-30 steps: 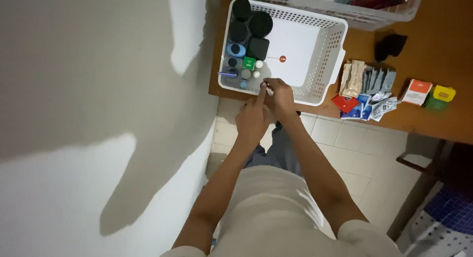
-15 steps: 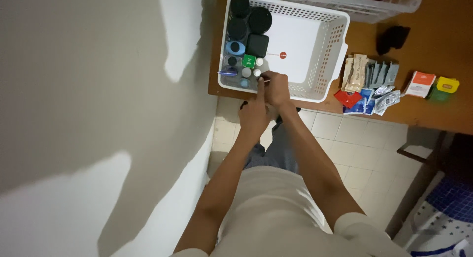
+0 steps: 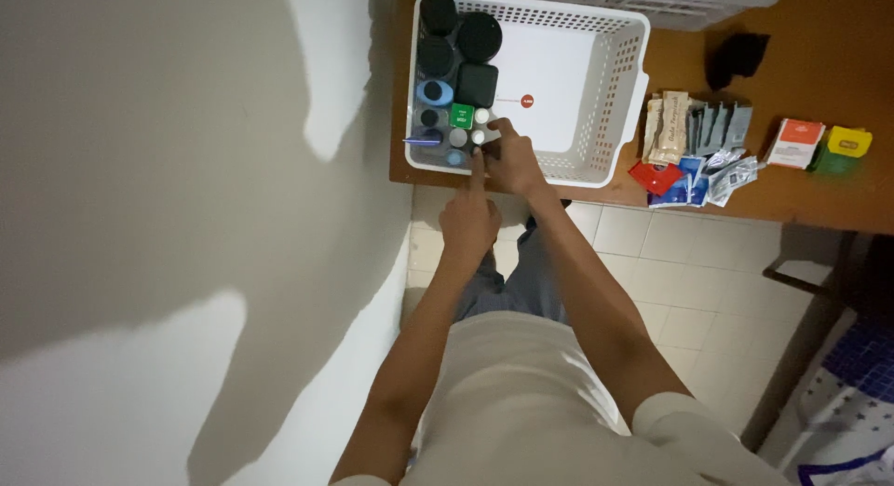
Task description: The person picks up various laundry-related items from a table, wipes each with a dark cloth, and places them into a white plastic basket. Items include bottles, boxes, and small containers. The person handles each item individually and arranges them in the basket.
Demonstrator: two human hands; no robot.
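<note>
The right hand (image 3: 512, 162) pinches a small white-capped bottle (image 3: 479, 138) in the white basket (image 3: 596, 174) on the wooden table (image 3: 819, 183), left hand (image 3: 468, 221) pointing.

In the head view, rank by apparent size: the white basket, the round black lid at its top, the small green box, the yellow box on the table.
1. white basket
2. round black lid
3. yellow box
4. small green box
The last two look close in size, so that order is unsure.
</note>
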